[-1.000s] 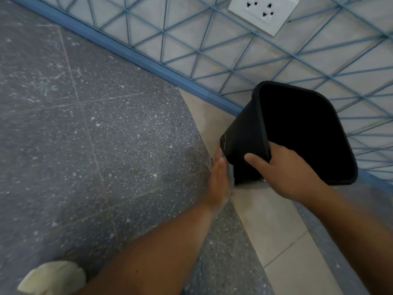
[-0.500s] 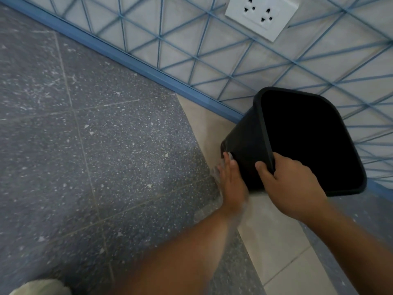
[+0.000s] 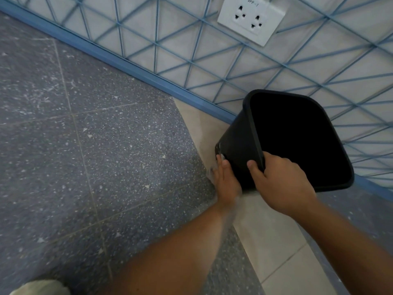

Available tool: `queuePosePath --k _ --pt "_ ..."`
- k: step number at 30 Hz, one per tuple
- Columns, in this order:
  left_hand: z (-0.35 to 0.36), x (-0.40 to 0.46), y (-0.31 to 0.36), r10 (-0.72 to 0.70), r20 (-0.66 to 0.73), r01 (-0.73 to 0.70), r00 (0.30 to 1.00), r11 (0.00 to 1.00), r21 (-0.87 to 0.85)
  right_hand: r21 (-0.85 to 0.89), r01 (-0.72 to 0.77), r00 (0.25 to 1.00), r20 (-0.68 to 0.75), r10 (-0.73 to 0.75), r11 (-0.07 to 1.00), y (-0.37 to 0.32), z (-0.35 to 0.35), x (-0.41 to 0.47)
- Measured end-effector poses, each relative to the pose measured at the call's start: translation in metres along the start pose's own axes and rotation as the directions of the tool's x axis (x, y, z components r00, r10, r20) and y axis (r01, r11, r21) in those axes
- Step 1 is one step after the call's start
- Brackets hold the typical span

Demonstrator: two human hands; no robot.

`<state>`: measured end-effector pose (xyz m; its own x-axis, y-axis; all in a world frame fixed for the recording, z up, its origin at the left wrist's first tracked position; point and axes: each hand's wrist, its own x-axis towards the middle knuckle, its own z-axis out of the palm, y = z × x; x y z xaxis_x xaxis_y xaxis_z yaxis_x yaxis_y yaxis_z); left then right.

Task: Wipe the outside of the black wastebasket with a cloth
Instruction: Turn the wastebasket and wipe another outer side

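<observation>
The black wastebasket (image 3: pixel 238 143) stands tilted on the floor by the wall, its dark open mouth facing up towards me. My right hand (image 3: pixel 280 184) grips the near rim, thumb on the outside wall and fingers inside. With its fingers straight, my left hand (image 3: pixel 226 179) lies flat against the lower outside wall near the base and holds nothing. A crumpled cream-white cloth (image 3: pixel 40 287) lies on the floor at the bottom left corner, far from both hands and partly cut off by the frame.
The wall (image 3: pixel 191 50), with a blue triangular grid, runs diagonally behind the basket, with a blue skirting (image 3: pixel 127 64) at its foot and a white socket (image 3: pixel 251 20) above. The floor is grey speckled tile (image 3: pixel 95 156) with a beige tile strip (image 3: pixel 270 235) under the basket.
My left hand has moved from the floor beside the basket onto its lower outside wall. My right hand has kept its grip on the rim.
</observation>
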<state>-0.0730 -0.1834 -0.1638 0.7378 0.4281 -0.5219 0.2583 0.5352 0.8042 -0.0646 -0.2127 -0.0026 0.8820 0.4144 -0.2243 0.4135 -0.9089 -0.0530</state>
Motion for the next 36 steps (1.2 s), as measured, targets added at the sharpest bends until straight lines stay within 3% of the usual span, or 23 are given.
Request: queuePosePath --k 4,8,12,16,21,24,28,33,36 --pt "0.0 -0.012 -0.003 0.095 0.057 -0.097 0.994 0.994 0.04 -0.003 0.007 1.0 -0.004 -0.007 1.0 0.001 0.001 0.002" --pt "-0.001 0.001 0.004 -0.032 -0.009 0.032 0.999 0.999 -0.015 0.0 -0.006 1.0 -0.01 0.006 1.0 0.003 0.003 0.001" --pt "0.001 -0.02 0.003 0.05 0.08 -0.051 0.996 0.999 0.004 -0.007 0.0 1.0 -0.015 -0.001 1.0 0.003 0.004 0.002" --pt "-0.003 -0.002 0.001 -0.047 -0.016 0.047 0.999 0.999 -0.006 -0.007 0.005 1.0 -0.015 -0.005 1.0 0.003 0.004 -0.001" --pt "0.001 -0.02 -0.004 0.047 0.069 -0.046 0.997 0.999 -0.013 -0.022 -0.001 0.999 -0.035 0.0 1.0 0.004 0.005 0.003" --pt "-0.002 -0.011 0.0 -0.068 -0.004 0.068 0.998 0.997 -0.02 -0.014 -0.01 0.999 -0.032 0.01 1.0 0.005 0.006 0.001" --pt "0.003 -0.025 0.007 0.075 0.118 -0.077 0.99 0.997 0.017 -0.022 -0.006 0.999 -0.054 0.005 1.0 0.005 0.006 0.003" --pt "0.002 -0.012 0.001 0.005 0.039 -0.006 0.999 0.999 0.036 -0.025 -0.012 0.999 -0.038 0.011 1.0 0.008 0.006 0.003" --pt "0.006 -0.028 0.007 0.144 0.117 -0.149 0.983 0.988 0.033 -0.024 -0.01 0.999 -0.044 0.009 1.0 0.008 0.006 0.006"
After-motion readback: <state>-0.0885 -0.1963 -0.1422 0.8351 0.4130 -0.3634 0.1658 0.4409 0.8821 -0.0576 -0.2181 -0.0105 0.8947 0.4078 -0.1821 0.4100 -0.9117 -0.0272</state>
